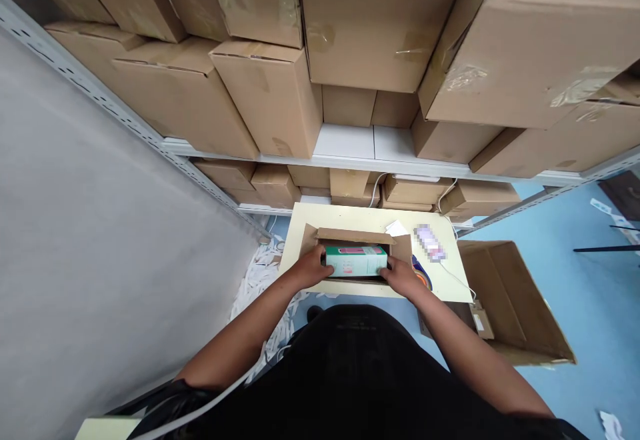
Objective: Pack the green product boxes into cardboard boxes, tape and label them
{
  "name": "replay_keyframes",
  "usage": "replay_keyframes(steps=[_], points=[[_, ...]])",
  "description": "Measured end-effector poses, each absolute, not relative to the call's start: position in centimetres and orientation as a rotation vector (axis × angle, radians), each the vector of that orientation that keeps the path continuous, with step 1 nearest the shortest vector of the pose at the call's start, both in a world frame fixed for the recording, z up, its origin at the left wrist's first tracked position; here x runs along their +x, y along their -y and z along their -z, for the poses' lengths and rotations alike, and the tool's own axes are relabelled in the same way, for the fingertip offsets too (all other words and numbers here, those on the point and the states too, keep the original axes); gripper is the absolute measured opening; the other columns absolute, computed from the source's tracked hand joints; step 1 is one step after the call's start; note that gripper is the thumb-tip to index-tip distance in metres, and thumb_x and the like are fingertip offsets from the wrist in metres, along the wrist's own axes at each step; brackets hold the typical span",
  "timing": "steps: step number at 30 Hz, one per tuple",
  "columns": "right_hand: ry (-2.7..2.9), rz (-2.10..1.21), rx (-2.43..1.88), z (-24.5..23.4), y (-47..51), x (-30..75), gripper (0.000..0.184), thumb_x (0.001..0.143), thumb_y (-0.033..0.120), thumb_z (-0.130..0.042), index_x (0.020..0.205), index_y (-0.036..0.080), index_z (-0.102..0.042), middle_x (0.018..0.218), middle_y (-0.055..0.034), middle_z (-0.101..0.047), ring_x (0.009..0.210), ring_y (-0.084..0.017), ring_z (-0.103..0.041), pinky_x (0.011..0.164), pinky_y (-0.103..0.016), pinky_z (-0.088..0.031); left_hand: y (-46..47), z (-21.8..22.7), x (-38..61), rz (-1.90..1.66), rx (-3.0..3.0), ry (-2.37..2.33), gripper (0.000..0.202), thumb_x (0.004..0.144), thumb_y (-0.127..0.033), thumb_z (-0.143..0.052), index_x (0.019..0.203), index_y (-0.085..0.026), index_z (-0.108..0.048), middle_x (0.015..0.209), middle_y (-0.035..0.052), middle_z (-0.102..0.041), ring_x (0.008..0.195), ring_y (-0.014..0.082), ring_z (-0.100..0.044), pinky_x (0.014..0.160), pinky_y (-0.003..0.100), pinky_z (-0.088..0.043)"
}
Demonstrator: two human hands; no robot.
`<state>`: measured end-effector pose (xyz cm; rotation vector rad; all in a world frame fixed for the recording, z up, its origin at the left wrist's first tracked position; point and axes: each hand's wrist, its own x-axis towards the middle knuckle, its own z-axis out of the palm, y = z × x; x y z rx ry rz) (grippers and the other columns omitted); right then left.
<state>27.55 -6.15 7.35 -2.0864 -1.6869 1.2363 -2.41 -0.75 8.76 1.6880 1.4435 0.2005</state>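
Note:
A green and pale-mint product box (356, 264) with pink print is held level at the mouth of an open cardboard carton (355, 235). My left hand (313, 267) grips its left end, thumb on the near face. At the right end my right hand (400, 276) holds it the same way. The carton's flaps are spread outward, and its inside is mostly hidden beneath the product box. Under the carton is a small cream table (320, 215).
A tape roll (423, 275) and a blurred phone-like item (430, 243) with a cable lie right of the carton. Shelves of brown boxes (265, 93) rise behind the table. A large open carton (515, 300) stands on the floor at right; paper strips (255, 287) litter the left.

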Motion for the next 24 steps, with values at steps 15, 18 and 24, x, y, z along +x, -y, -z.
replay_keyframes(steps=[15,18,24], points=[[1.593,-0.702,-2.470,-3.9,6.7,30.5,0.049,0.088,0.045,-0.062,0.127,0.016,-0.068,0.128,-0.0165,-0.064,0.111,-0.028,-0.065,0.095,-0.034,-0.047,0.5,-3.8,-5.0,-0.409,1.817,-1.536,0.059,0.066,-0.023,-0.072,0.125,-0.020,-0.070,0.132,0.0112,-0.062,0.127,0.0334,-0.058,0.113,0.044,-0.044],[1.588,-0.902,-2.532,-2.5,7.5,30.3,0.055,0.087,0.050,-0.065,0.131,0.016,-0.066,0.130,-0.0177,-0.064,0.115,-0.030,-0.065,0.091,-0.034,-0.048,1.9,-1.7,-5.8,-0.510,1.748,-1.578,0.076,0.064,-0.022,-0.073,0.139,-0.018,-0.060,0.154,0.0140,-0.047,0.147,0.0351,-0.042,0.123,0.045,-0.034],[1.633,-1.060,-2.437,-0.1,6.9,29.0,0.031,0.095,0.031,-0.049,0.112,0.015,-0.070,0.111,-0.0161,-0.075,0.104,-0.027,-0.070,0.079,-0.029,-0.046,4.5,1.1,-4.5,-0.545,1.379,-1.496,0.070,0.083,-0.035,-0.057,0.149,-0.013,-0.048,0.148,0.0145,-0.059,0.138,0.0310,-0.054,0.119,0.046,-0.038]])
